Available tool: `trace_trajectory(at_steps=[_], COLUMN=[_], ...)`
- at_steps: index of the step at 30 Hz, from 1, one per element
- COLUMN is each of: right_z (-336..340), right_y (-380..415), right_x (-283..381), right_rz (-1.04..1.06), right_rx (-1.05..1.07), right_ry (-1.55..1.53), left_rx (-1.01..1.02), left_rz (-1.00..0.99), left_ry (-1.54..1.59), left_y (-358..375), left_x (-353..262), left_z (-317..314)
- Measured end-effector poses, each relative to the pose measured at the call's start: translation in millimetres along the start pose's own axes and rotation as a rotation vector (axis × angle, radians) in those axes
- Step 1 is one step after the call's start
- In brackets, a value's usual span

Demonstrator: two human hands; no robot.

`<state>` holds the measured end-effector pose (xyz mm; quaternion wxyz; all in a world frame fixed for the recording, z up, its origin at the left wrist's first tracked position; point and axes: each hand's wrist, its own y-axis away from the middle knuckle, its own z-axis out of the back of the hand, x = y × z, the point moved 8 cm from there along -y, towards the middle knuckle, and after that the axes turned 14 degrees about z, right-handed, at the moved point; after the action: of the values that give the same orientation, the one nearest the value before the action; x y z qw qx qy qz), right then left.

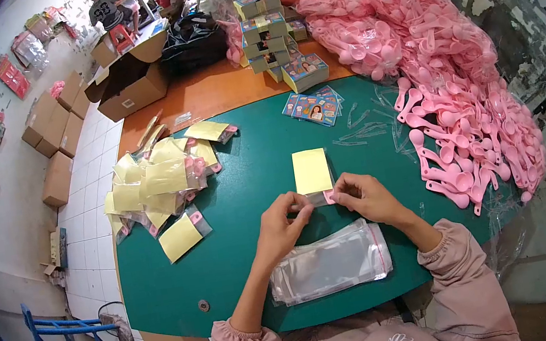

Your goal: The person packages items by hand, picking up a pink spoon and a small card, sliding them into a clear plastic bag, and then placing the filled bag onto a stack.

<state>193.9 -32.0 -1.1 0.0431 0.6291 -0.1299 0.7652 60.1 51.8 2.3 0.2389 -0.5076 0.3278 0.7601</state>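
A clear plastic bag with a yellow card (311, 170) in it lies in front of me on the green table. The pink end of a spoon (329, 196) shows at the near edge of the bag. My left hand (284, 221) pinches the near left corner of the bag. My right hand (365, 198) pinches the near right corner, beside the pink end. Just below both hands, a stack of flat clear plastic bags (328, 265) lies near the table's front edge.
Filled bags with yellow cards (166, 176) are piled at the left. Loose pink spoons (451, 145) and bagged pink spoons (405, 19) heap up at the right. Printed cards (313, 107) lie beyond, near stacked card bundles (304, 70). A cardboard box (133, 92) stands behind; a person (107, 11) sits far back.
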Motion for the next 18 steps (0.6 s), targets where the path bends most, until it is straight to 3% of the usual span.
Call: trace_trajectory(at_steps=[7, 9, 16, 18], right_z=[0.8, 3.9, -1.1, -0.7], right_y=[0.9, 3.1, 0.3, 0.6], right_x=[1.7, -1.6, 2.7, 6.4], right_rz=[-0.047, -0.103, -0.081, -0.070], right_rx=[-0.127, -0.167, -0.119, -0.110], right_ry=[-0.034, 0.018, -0.004, 0.048], left_rx=[-0.071, -0.087, -0.128, -0.073], left_rz=[0.072, 0.103, 0.075, 0.101], left_ry=[-0.132, 0.091, 0.135, -0.025], left_y=[-3.2, -1.7, -3.3, -4.7], left_x=[4.6, 1.2, 3.3, 4.1], left_z=[3.2, 4.3, 5.7, 1.5])
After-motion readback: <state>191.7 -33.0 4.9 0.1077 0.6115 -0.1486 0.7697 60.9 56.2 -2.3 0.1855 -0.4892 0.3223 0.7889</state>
